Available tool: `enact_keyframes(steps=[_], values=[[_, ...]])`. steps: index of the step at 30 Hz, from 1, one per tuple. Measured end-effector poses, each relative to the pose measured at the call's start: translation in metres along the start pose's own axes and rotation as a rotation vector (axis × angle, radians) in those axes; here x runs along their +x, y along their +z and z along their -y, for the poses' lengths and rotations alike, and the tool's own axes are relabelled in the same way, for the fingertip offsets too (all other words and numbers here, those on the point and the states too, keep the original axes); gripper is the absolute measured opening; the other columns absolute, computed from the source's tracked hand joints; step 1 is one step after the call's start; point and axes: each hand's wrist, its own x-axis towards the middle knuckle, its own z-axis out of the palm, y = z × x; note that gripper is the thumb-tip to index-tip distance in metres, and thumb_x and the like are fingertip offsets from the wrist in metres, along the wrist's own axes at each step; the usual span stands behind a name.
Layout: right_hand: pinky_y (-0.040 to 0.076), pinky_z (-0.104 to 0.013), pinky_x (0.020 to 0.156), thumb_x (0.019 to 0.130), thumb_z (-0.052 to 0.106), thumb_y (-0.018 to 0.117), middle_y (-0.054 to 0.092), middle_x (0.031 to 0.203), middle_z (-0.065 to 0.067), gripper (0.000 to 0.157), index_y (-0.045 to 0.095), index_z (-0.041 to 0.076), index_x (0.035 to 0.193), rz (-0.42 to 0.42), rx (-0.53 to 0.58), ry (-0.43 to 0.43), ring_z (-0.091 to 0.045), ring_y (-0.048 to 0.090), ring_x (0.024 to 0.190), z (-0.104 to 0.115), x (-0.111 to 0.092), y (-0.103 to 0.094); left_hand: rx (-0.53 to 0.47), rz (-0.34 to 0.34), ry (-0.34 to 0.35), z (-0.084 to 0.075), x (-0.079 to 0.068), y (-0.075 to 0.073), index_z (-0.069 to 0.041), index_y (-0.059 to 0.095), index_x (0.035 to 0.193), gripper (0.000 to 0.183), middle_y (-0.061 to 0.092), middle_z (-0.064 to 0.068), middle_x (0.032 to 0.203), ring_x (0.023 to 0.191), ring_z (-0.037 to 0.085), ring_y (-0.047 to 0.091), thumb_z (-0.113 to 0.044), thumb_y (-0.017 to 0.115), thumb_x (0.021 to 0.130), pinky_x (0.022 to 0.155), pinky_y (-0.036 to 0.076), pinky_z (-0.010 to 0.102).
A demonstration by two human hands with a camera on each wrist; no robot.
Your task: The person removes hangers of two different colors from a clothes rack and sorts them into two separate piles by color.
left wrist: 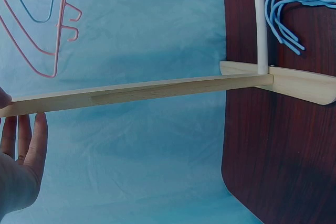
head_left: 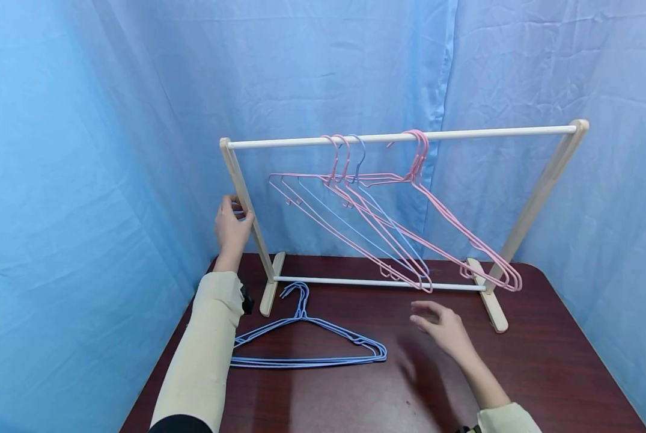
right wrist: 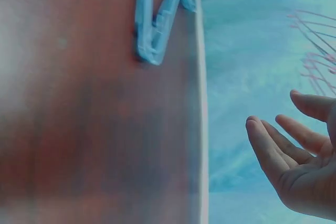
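My left hand [head_left: 232,225] holds the wooden left post [left wrist: 136,90] of a clothes rack, thumb on one side and fingers on the other. Along the white top rod [head_left: 490,132] hang two pink hangers and a blue hanger [head_left: 362,153] close together. Farther right on the rod is a bunch of pink hangers [head_left: 421,150]. My right hand [head_left: 441,329] is over the table in front of the rack, fingers loosely bent and holding nothing. Several blue hangers [head_left: 328,363] lie stacked on the table, between my two arms; my left sleeve covers their left end.
The rack stands on wooden feet [head_left: 496,310] near the back of a dark red table [head_left: 366,397]. A white lower rod [head_left: 328,281] joins its two sides. Light blue curtains [head_left: 139,120] surround the table at the back and sides.
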Motion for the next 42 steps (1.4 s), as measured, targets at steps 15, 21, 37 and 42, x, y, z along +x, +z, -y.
enact_keyframes(steps=[15,21,37,42], values=[[0.059,-0.020,0.081,0.105,0.018,0.049,0.068,0.111,0.005,0.043,0.053,-0.016,0.131,-0.065,0.209,-0.157,0.009,0.068,0.091,0.043,0.022,-0.047,-0.003,0.002,-0.002,-0.001,0.000,-0.001,-0.008,0.051,0.126,0.035,0.059,0.018,0.124,0.114,0.033,0.065,-0.019,0.062,0.095,0.095,0.056,0.048],[0.059,-0.020,0.079,0.105,0.027,0.048,0.067,0.103,0.023,0.049,0.053,-0.013,0.133,-0.063,0.247,-0.157,0.007,0.069,0.091,0.054,0.028,-0.046,0.000,0.000,0.007,-0.001,0.000,-0.001,-0.007,0.051,0.126,0.035,0.060,0.018,0.123,0.114,0.033,0.065,-0.019,0.062,0.095,0.095,0.056,0.049],[0.058,-0.016,0.079,0.107,0.028,0.043,0.072,0.097,0.022,0.062,0.032,-0.019,0.145,0.106,0.450,-0.041,0.003,0.071,0.090,0.075,0.032,-0.043,-0.009,0.002,0.004,0.000,-0.001,-0.001,-0.007,0.051,0.127,0.036,0.059,0.018,0.122,0.114,0.033,0.065,-0.020,0.063,0.095,0.095,0.056,0.049],[0.058,-0.017,0.081,0.106,0.031,0.045,0.074,0.098,0.019,0.062,0.033,-0.014,0.147,0.162,0.536,0.013,0.001,0.071,0.095,0.079,0.034,-0.043,-0.010,0.000,0.006,-0.001,-0.002,-0.002,-0.007,0.051,0.127,0.036,0.060,0.018,0.122,0.114,0.034,0.065,-0.020,0.063,0.095,0.095,0.056,0.049]])
